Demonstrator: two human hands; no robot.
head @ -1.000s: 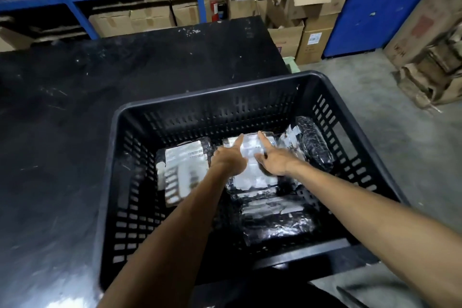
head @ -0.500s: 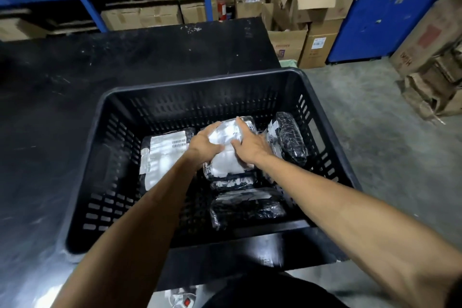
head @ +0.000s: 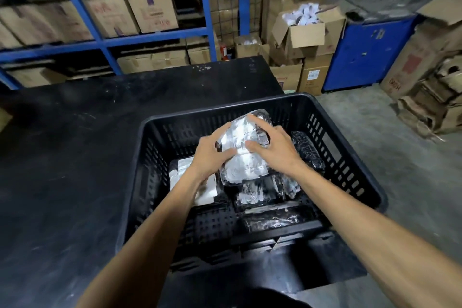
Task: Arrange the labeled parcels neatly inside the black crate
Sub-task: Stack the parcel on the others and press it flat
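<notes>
Raised parcel [head: 240,155], underside hidden

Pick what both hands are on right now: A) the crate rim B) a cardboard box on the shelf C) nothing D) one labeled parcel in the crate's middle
D: the left hand and right hand flank one labeled parcel, tilted up inside the black crate.

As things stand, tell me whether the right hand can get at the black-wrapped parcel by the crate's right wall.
Probably yes. The right hand sits just left of the black-wrapped parcel with nothing between, but both hands are holding the labeled parcel, so it must let go first.
</notes>
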